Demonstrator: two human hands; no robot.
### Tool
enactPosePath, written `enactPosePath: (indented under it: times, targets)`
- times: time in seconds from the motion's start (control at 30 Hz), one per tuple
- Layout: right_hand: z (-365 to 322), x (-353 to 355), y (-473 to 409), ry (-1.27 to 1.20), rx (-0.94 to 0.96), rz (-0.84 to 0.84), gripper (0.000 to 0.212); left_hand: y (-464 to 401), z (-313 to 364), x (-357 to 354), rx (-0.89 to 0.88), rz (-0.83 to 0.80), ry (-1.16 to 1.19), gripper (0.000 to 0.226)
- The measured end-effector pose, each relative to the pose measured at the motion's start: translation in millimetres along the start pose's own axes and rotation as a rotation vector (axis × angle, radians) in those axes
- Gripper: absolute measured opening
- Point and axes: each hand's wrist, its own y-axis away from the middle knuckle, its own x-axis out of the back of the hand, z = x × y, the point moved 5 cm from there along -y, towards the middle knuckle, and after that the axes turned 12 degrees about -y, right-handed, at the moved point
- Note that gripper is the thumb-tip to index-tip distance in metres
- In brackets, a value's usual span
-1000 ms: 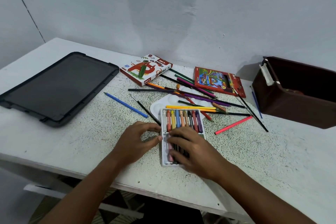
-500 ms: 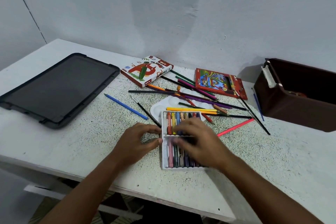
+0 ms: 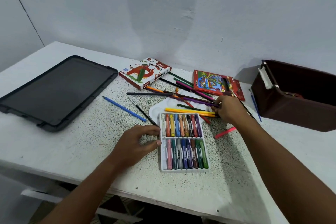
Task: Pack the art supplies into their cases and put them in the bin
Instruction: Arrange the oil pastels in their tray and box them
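Observation:
A white pastel tray full of oil pastels lies near the table's front. My left hand holds its left edge between thumb and fingertips. My right hand is beyond the tray, its fingers curled on the ends of the yellow and purple coloured pencils in the loose pile. The oil pastels box and the red pencil box lie at the back. The dark brown bin stands open at the right.
A black lid lies at the left. A white palette sits under the pencil pile. A blue pencil, a black paintbrush and a pink pencil lie loose around the tray. A blue brush lies by the bin.
My right hand left the pastel tray and moved back and right to the pencil pile, uncovering all the pastels. My left hand stayed on the tray's left edge.

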Motion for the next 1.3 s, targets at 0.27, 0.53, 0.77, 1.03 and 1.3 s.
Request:
enactPosePath:
  times: [0.27,0.53,0.77,1.03,1.3]
  targets:
    - [-2,-3,-4,0.022,0.025,-0.046,0.013,0,0,1,-0.031,0.033,-0.011,0.039]
    - [-38,13,19,-0.262,0.263,0.084,0.034,0,-1,-1,-0.023,0.02,-0.002,0.041]
    - [-97,-21,115,-0.736,0.234,-0.313,0.031,0,-1,0,-0.037,0.059,0.009,0.044]
    - [-101,-51,143,-0.556,0.268,-0.283,0.021,1,-3,0,-0.046,0.057,0.01,0.039]
    - [-110,-59,153,-0.299,0.407,-0.279,0.031,1,1,0,-0.042,0.033,-0.021,0.042]
